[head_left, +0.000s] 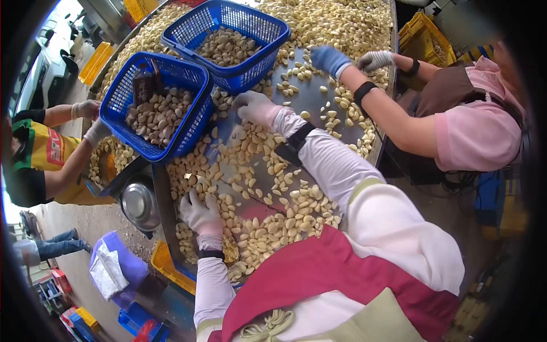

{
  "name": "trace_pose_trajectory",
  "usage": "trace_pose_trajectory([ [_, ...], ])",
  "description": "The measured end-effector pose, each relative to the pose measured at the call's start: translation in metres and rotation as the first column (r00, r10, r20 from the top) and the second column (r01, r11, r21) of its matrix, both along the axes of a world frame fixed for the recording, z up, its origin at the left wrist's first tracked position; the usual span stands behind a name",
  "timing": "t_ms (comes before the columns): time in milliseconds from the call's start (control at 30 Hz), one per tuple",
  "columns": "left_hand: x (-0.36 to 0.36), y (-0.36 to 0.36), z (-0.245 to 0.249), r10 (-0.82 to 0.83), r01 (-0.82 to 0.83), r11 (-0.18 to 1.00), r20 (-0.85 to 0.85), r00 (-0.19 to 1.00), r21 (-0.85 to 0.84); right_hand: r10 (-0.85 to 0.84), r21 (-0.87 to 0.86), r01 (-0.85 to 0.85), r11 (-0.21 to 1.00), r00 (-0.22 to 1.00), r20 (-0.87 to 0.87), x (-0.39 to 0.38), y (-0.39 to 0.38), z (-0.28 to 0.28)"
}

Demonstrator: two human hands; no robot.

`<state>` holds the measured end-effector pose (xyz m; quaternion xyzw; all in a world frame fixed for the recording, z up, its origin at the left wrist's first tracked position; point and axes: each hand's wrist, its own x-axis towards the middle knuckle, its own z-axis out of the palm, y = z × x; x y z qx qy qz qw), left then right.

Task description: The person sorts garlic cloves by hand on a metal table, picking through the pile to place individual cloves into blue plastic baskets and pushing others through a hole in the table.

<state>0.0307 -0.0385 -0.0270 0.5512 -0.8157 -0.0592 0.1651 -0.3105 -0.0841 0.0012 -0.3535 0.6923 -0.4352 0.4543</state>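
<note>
My left hand [200,215], in a pale glove, rests low over loose peeled garlic cloves [296,214] at the table's left side, its fingers apart. Further up, my right hand [256,109], also gloved, reaches over cloves just below the rear blue basket; motion smears its fingers. The garlic lies scattered across a metal table [305,91]. A nearer blue basket [194,128] holds garlic cloves and a dark packet or bottle. Another blue basket [250,74] behind it also contains garlic cloves.
On the right, a co-worker in a pink shirt [470,134] reaches over the cloves with a blue-gloved hand [330,61] and a white-gloved hand [376,60]. Another person's gloved hands are beside the near basket at left. A round metal bowl [138,202] stands off the table's left edge.
</note>
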Motion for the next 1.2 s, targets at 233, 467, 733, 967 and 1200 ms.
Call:
trace_pose_trajectory([
  [233, 0.000, -0.001, -0.002, -0.002, 0.002, 1.000, 0.006, 1.000, -0.006, 0.503, 0.309, -0.440, 0.843, 0.443, -0.742, 0.044, 0.034, 0.003],
  [467, 0.005, 0.002, 0.000, -0.014, 0.013, 1.000, 0.018, 1.000, 0.006, -0.466, -0.626, -0.372, 0.686, 0.436, -0.770, -0.010, -0.004, 0.135],
  [733, -0.003, 0.001, 0.004, 0.006, -0.006, 1.000, 0.006, 1.000, -0.004, 0.199, 0.092, -0.264, 0.960, 0.412, -0.889, -0.064, 0.076, 0.068],
  [967, 0.001, -0.001, 0.001, -0.033, 0.033, 0.999, 0.008, 0.999, -0.021, 0.436, 0.590, 0.084, 0.803, 0.593, -0.677, -0.051, 0.139, 0.017],
  [1200, 0.000, -0.001, -0.001, -0.009, 0.009, 1.000, 0.013, 1.000, -0.021, 0.344, 0.421, -0.094, 0.902, 0.745, -0.571, -0.032, 0.178, 0.033],
])
